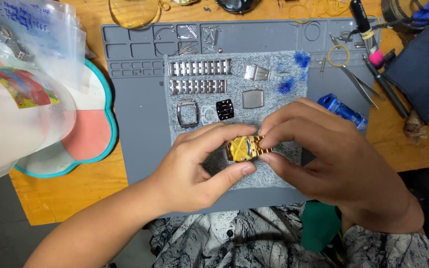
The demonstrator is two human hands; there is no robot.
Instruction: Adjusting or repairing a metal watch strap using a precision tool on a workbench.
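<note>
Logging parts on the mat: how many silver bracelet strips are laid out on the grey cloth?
2. One silver bracelet strip lies along the top of the grey cloth; the second strip lies just below it, parallel. The hands cover the cloth's lower part, so more may be hidden.

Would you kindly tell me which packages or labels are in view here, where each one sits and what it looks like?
Clear plastic bags: top left corner, overlapping, with blue handwriting on them.
Translucent plastic container: left edge, rounded and whitish.
Label: on that container, colourful in red, yellow and green.
No screens or signs in view.
</note>
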